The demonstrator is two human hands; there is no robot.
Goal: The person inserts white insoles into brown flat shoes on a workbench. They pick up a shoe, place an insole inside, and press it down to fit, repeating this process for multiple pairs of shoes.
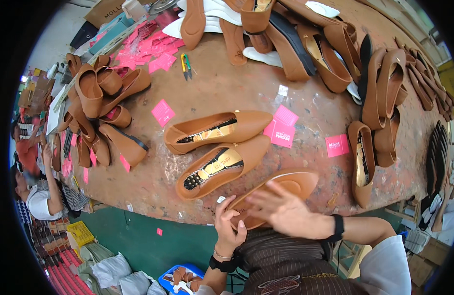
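Left fingers [229, 215] pinching a brown insole [300, 184], right fingers [262, 200] spread over it, gold-labelled shoes [251, 156] and pink printed cards [280, 133] beyond them

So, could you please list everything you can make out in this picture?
insole: one, brown with pale edge, table's near edge
flat shoes: two, brown, middle of table
left shoe heap: many, brown, table's left side
right shoe heap: many, brown, upper right
loose insoles: several, brown and white, far side
loose cards: about four, pink, around flat shoes
heaped cards: many, pink, upper left
snips: one, green and yellow, beyond flat shoes
worktable: one, brown, centre
crate: one, yellow, lower left
bin: one, blue, bottom
other people: at least two, red and white tops, left
left hand: one, bare, holding insole
right hand: one, bare, over insole, blurred
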